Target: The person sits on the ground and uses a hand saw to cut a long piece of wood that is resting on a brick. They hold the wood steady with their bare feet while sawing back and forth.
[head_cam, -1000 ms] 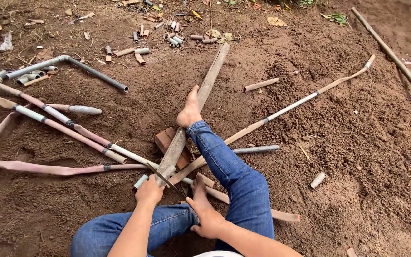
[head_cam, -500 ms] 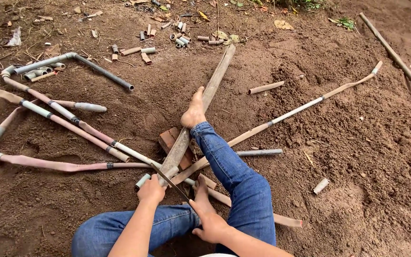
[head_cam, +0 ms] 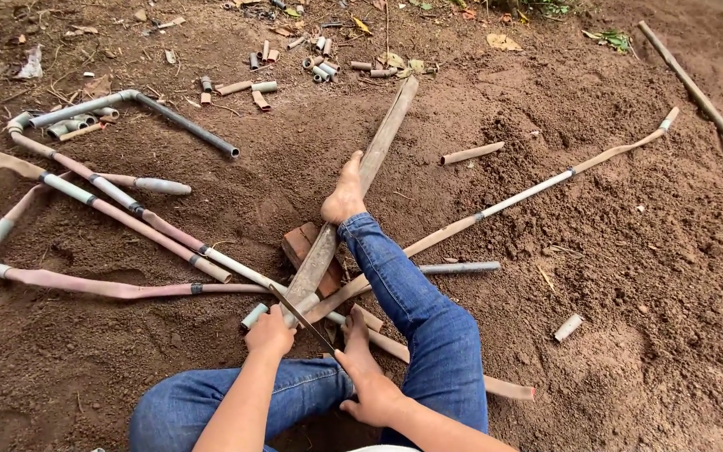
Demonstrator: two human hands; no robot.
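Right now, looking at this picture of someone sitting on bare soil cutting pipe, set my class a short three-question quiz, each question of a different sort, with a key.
1. True or false: the bare foot presses down on the long flat brown wooden plank.
2. Which of the hands grips the thin dark saw blade at its lower end? A) left hand B) right hand C) neither
3. Fill in: the plank's near end rests on a reddish ____.

Key: 1 true; 2 B; 3 brick. The left hand sits by the blade's upper end, on the near end of the plank and the muddy grey pipe there.
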